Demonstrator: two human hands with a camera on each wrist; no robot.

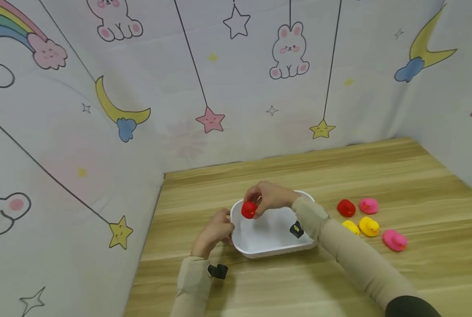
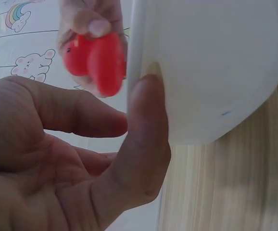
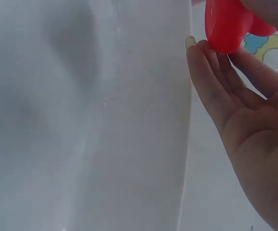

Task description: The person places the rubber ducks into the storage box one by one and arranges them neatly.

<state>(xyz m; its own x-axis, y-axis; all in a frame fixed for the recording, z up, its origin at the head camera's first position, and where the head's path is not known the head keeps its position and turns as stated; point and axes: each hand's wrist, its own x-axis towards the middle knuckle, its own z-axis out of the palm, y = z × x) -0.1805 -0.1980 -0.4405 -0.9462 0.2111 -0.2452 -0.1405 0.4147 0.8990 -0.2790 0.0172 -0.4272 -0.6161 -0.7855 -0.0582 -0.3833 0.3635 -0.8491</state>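
Between the thumb and fingers of my right hand (image 1: pixel 270 194) is a red rubber duck (image 1: pixel 249 210), held above the left end of a white plastic tub (image 1: pixel 261 254). The right wrist view shows the duck (image 3: pixel 228 24) pinched near the tub's rim, with the palm turned toward the camera. My left hand (image 1: pixel 216 230) grips the tub's left end. In the left wrist view its thumb and fingers take the rim (image 2: pixel 137 57) between them, and the held duck (image 2: pixel 105 62) appears just beyond. What shows of the tub's floor is bare white; the right forearm hides part of its right side.
Right of the tub, on the wooden table (image 1: pixel 319 281), lie a red duck (image 1: pixel 346 208), two pink ducks (image 1: pixel 395 240) and two yellow ducks (image 1: pixel 369 226), one partly behind the right sleeve. Patterned white cloth (image 1: pixel 251 88) stands along the table's back and sides.
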